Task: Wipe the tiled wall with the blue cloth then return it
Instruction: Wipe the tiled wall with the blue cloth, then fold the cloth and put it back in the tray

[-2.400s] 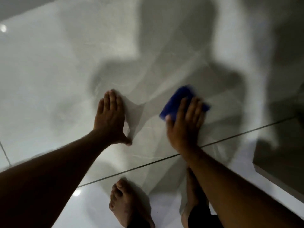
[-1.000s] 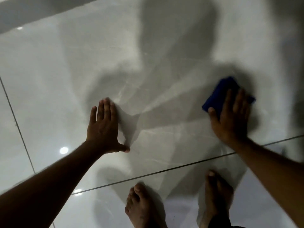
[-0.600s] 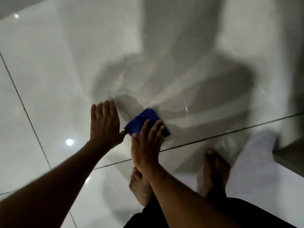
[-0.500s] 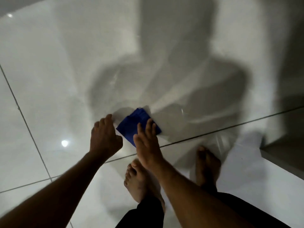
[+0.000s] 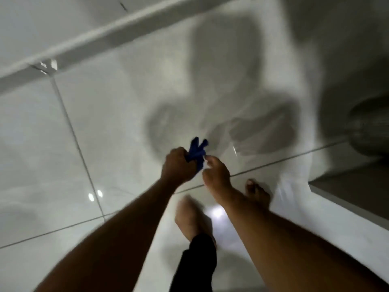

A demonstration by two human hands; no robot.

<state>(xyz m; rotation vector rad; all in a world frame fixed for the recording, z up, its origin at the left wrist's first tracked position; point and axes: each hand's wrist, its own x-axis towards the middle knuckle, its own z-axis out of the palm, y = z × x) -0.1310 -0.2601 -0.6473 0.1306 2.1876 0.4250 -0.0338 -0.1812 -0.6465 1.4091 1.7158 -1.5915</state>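
1. 2 tiled planes fill the view: the glossy tiled wall [image 5: 126,114] across the far part, and the pale floor [image 5: 63,260] in the near part, with dark grout lines crossing both.
2. 1 broad shadow of the person [image 5: 221,98] lies on the wall at centre, with softer shadows to its right.
3. 1 dim ledge [image 5: 357,190] juts in at the right edge; above it sits a dark rounded shape too blurred to identify.
4. 2 bare forearms reach in from the near edge and converge at centre.
5. 2 bare feet show below the hands: the left foot [image 5: 189,216] is blurred, above a black trouser leg [image 5: 197,262], and the right foot [image 5: 257,192] sits partly behind the right forearm.
6. 1 left hand [image 5: 177,167] is curled tight around the blue cloth [image 5: 196,151], which is bunched up, its loose ends poking out on the far side of the fist.
7. 1 right hand [image 5: 214,173] sits just beside the cloth on the right, fingers loosely bent and holding nothing; whether its fingertips touch the cloth is unclear.
8. 3 small bright glints mark the floor tiles: 2 at left and 1 between the forearms.
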